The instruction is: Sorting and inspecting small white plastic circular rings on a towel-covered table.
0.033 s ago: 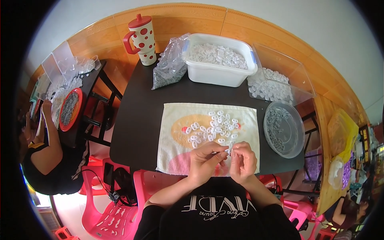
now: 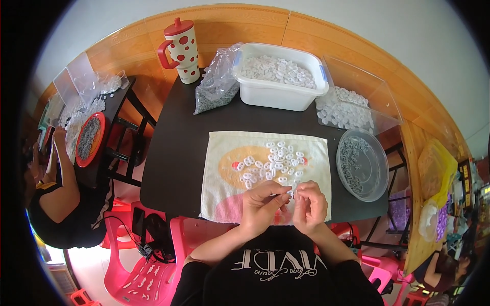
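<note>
Over the near part of a cream towel [image 2: 214, 173] with an orange and pink print, my hands are close together with their fingertips nearly meeting. My left hand [image 2: 263, 204] pinches a small white plastic piece [image 2: 291, 193] between thumb and fingers, mostly hidden by them. My right hand [image 2: 310, 205] is closed in a pinch at the other side of that piece; whatever its fingertips grip is too small to make out. Just beyond lies a loose spread of small oval white plastic pieces with holes [image 2: 249, 160], several lying on one another.
At right stands a round clear tub [image 2: 378, 166] of small grey metal parts. Behind are a white bin [image 2: 275, 97] of white pieces, a clear box [image 2: 352, 69] of more pieces, a plastic bag [image 2: 217, 81] of grey parts and a dotted tumbler [image 2: 182, 53]. A co-worker sits at left.
</note>
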The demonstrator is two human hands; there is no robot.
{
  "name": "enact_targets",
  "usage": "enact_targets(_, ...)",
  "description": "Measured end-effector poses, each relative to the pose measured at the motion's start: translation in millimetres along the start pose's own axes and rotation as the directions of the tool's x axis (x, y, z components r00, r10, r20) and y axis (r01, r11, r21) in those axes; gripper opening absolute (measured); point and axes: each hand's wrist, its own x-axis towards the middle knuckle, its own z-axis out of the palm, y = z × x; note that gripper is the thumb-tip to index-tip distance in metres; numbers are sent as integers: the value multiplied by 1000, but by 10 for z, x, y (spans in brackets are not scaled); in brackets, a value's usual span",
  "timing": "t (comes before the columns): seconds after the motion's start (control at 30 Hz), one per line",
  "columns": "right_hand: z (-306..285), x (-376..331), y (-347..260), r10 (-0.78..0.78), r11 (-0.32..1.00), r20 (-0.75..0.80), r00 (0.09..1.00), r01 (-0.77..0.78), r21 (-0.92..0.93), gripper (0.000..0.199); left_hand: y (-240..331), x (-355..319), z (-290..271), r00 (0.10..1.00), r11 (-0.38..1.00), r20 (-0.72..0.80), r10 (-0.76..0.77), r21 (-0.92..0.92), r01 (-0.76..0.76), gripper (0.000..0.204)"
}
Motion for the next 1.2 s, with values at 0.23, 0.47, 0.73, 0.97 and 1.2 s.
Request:
enact_targets(0.23, 8, -14, 6, -44, 997, 23, 999, 46, -70, 21, 36, -15, 19, 997, 987, 2, 81, 142, -81, 21)
enact_targets(0.47, -8, 5, -7, -44, 995, 57, 997, 49, -91, 21, 47, -13, 5, 994, 953, 44, 101, 283, -110, 21)
enact_targets(0.73, 41, -7, -16, 84, 996, -26, 996, -83, 28, 16, 20, -14, 32, 999, 990, -32, 40, 134, -35, 20)
enact_targets(0.97, -98, 2, 6, 342, 930, 76, 937, -349, 118, 13, 29, 3, 2, 999, 989, -6, 32, 146, -31, 21)
enact_targets(1.2, -65, -6, 15, 231, 971, 59, 971, -234, 40, 16, 26, 6, 14, 1000, 995, -10, 6, 98, -5, 20)
